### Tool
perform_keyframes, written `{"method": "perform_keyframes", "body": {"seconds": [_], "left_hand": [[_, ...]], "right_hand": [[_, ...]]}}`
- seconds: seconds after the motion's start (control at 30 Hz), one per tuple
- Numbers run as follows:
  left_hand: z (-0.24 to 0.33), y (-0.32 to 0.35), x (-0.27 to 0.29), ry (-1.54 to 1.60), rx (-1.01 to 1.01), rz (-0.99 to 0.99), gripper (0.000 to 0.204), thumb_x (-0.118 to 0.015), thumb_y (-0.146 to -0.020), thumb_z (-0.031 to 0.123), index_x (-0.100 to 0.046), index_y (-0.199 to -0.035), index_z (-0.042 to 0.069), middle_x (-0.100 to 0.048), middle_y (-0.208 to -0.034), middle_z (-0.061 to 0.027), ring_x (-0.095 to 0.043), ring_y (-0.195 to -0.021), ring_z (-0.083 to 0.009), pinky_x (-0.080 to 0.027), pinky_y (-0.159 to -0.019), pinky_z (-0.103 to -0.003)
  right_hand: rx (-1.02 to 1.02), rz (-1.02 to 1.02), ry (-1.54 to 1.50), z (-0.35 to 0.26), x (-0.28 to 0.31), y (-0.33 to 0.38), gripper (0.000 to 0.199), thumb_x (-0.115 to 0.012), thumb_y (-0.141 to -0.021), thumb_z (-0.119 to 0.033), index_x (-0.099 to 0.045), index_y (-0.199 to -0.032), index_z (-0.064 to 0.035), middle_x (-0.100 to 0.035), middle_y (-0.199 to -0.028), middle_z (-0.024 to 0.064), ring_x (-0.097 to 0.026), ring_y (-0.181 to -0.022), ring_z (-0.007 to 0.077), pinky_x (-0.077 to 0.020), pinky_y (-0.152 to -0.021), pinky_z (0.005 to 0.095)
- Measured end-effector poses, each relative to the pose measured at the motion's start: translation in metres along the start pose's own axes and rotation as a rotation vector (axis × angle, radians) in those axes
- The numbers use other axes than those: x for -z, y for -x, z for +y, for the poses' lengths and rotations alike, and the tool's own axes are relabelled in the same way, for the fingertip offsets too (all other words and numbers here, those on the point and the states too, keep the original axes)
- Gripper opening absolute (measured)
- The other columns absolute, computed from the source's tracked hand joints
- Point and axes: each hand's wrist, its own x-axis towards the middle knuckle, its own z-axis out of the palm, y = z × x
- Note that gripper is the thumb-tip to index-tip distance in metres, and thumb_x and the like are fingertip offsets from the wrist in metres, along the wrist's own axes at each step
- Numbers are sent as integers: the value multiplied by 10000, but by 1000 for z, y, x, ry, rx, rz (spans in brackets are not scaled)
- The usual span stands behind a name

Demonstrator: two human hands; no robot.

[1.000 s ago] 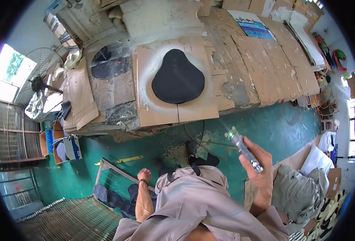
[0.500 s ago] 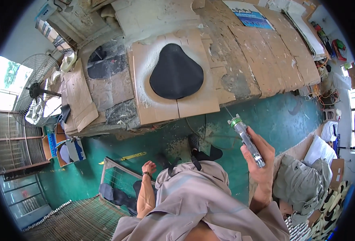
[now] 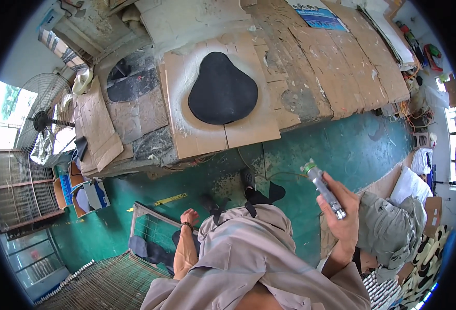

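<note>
My right hand (image 3: 338,211) is wrapped around a silver spray gun (image 3: 326,190) with a green ring at its nozzle end. The gun is held over the floor, in front of the workbench and apart from it. A black saddle-shaped pad (image 3: 223,89) lies flat on a cardboard sheet (image 3: 197,147) on the bench. Whitish overspray surrounds the pad on the cardboard. Low at my left side hangs my left hand (image 3: 189,216), its fingers loosely curled with nothing visible in them. A dark bracelet (image 3: 186,225) circles that wrist.
A cardboard-covered workbench (image 3: 336,77) runs across the front. A fan (image 3: 42,120) and an opened box (image 3: 89,195) stand at left. Near my left arm are a metal mesh rack (image 3: 93,281) and dark pads (image 3: 150,250). Grey cloth (image 3: 388,230) is heaped at right; a hose (image 3: 285,174) trails behind the gun.
My right hand has moved slightly right and down with the spray gun, farther from the bench edge. A thin streak at its nozzle no longer shows. My left hand stays low.
</note>
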Motion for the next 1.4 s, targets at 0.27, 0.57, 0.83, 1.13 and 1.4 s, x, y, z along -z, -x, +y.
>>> {"method": "perform_keyframes", "body": {"seconds": [0.27,0.57,0.83,1.13,1.4], "left_hand": [[44,2,-25,11,-117,-52,416,-657,-992,203,-589,-1384,80,-734,-994,-65,-720,-837,-206,-606,-763,-445],[9,14,-13,27,-27,-19,358,-646,-995,175,-624,-1342,86,-742,-975,-65,-736,-843,-232,-610,-775,-483],[-15,-3,10,71,16,5,333,-677,-986,205,-649,-1298,90,-744,-978,-78,-736,-869,-263,-574,-850,-545],[39,-9,-12,-41,-42,-22,362,-674,-977,198,-646,-1323,95,-743,-976,-67,-737,-847,-235,-614,-775,-496],[58,-11,-23,-53,-108,-59,359,-676,-980,198,-655,-1322,91,-755,-984,-67,-742,-829,-208,-624,-737,-436]], "right_hand": [[124,-180,-134,-12,-31,-21,655,-724,-728,95,-630,-1370,7,-699,-987,196,-691,-822,348,-544,-739,351],[119,14,-84,-17,-42,-56,516,-727,-869,24,-612,-1372,41,-721,-1071,200,-723,-900,313,-558,-793,351],[56,36,-27,-7,-30,-40,513,-734,-859,39,-620,-1360,44,-718,-1065,210,-724,-883,331,-556,-787,360],[58,61,-5,-32,-28,-28,506,-728,-847,31,-637,-1344,33,-709,-1006,197,-708,-826,319,-548,-740,355],[18,-70,10,-35,-27,-22,484,-748,-849,-11,-653,-1321,38,-718,-1055,199,-709,-879,274,-538,-803,320]]}}
